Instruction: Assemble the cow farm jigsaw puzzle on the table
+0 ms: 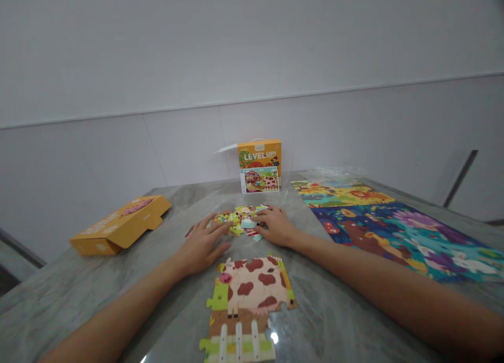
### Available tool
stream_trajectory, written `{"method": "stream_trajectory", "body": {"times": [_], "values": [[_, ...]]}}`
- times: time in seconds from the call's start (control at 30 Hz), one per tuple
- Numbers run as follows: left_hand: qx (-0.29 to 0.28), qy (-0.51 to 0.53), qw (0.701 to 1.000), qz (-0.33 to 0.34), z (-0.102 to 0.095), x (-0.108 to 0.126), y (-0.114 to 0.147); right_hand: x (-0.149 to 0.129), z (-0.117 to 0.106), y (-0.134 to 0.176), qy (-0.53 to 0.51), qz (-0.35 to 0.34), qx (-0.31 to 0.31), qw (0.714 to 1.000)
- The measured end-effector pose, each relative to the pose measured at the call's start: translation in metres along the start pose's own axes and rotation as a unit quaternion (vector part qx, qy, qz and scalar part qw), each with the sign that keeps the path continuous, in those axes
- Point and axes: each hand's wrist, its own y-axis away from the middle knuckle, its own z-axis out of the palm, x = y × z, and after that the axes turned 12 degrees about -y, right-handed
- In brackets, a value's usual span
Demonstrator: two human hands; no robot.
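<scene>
Loose jigsaw puzzle pieces point(238, 221) lie in a heap in the middle of the table, between my two hands. My left hand point(202, 245) rests palm down at the heap's left side, its fingers spread and reaching to the pieces. On the opposite side my right hand point(276, 226) lies over the heap's edge. Its fingers and thumb are apart and touch the pieces close to a pale blue one point(249, 223). Nearer to me is a partly joined cow puzzle point(252, 287), showing a spotted cow above a white fence. Neither hand touches it.
An orange "LEVEL UP!" box point(260, 152) stands at the back with a farm picture card point(260, 180) leaning on it. A yellow box point(122, 224) lies at left. Two joined puzzles, one yellow point(346, 192) and one dark blue point(405, 242), lie at right.
</scene>
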Motion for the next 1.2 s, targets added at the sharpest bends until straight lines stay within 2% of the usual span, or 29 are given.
{"method": "stream_trajectory", "body": {"times": [0.17,0.4,0.83,0.97,1.2], "values": [[-0.046,-0.002,0.999,0.018,-0.006,0.002,-0.001,0.002,0.004,-0.001,-0.012,-0.045,0.017,0.999],[-0.077,0.012,0.996,0.048,-0.005,0.000,0.000,0.007,0.009,-0.003,-0.020,-0.107,0.036,0.993],[-0.082,0.013,0.995,0.064,-0.003,0.001,0.000,0.004,0.006,-0.002,-0.015,-0.134,0.039,0.990],[-0.092,0.011,0.993,0.066,-0.005,0.002,0.000,0.005,0.008,-0.002,-0.023,-0.118,0.040,0.992],[-0.090,0.024,0.994,0.062,-0.002,0.001,0.001,0.010,0.014,-0.004,-0.062,-0.121,0.070,0.988]]}}
